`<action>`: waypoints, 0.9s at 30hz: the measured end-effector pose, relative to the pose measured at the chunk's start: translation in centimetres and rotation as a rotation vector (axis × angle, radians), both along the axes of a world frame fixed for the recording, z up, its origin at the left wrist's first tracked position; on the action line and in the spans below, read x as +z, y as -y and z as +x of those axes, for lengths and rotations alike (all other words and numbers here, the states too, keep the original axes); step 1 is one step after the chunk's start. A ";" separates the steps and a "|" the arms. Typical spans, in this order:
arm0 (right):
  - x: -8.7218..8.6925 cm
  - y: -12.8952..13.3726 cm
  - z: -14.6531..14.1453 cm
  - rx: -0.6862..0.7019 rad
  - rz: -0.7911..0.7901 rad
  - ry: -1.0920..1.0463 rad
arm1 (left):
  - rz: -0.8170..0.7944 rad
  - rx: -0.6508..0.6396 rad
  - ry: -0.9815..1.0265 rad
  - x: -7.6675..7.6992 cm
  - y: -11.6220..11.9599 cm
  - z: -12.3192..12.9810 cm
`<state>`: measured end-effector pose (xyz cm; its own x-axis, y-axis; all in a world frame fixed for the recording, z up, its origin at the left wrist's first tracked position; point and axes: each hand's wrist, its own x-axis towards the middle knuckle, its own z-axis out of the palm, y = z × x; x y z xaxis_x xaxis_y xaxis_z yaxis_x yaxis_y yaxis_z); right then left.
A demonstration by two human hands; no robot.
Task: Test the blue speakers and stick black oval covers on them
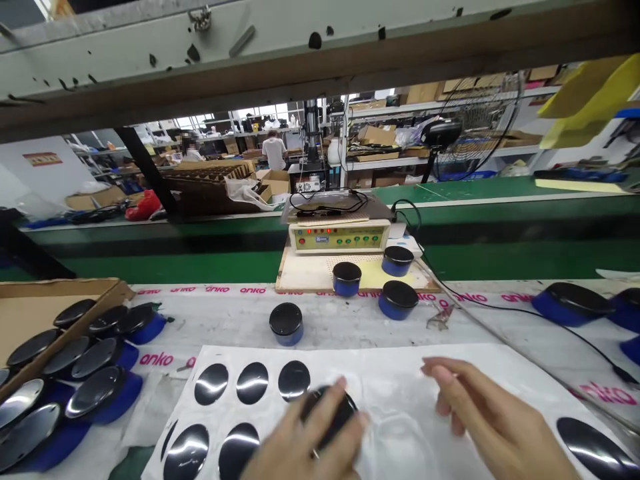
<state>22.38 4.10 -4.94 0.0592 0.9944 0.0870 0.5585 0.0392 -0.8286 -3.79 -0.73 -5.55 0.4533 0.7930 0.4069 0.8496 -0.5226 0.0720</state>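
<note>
My left hand (320,440), slightly blurred, has its fingers around a round piece with a black top (336,417), low over a white sheet (400,373). Its lower part is hidden by the hand. My right hand (493,417) hovers above the right half of that sheet, fingers loosely bent, with nothing visible in it. Glossy black round stickers (211,384) lie in rows on the sheet's left side. Another black disc (597,447) shows at the right edge. Beyond the sheet stands a blue round case with a black top (287,323).
Several similar blue cases (103,393) crowd the left beside a cardboard box (113,297); others (573,303) sit at right. A control box with lit buttons (340,239) stands on a board behind, with cases near it. A cable (500,308) crosses the right side. An overhead beam (300,60) spans the top.
</note>
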 end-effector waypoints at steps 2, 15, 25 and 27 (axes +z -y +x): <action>0.4 -2.4 1.2 0.022 0.085 0.210 | -0.015 0.118 0.011 2.2 -3.6 -3.5; 0.8 -10.2 -1.1 0.413 0.156 0.333 | -0.008 0.685 0.132 0.0 -28.3 -15.7; 1.9 -7.6 -3.6 0.611 0.047 -0.331 | 0.057 0.388 0.124 4.5 -22.3 -11.1; 1.9 -7.5 -4.1 0.621 0.039 -0.370 | 0.004 0.281 0.125 5.0 -19.4 -9.7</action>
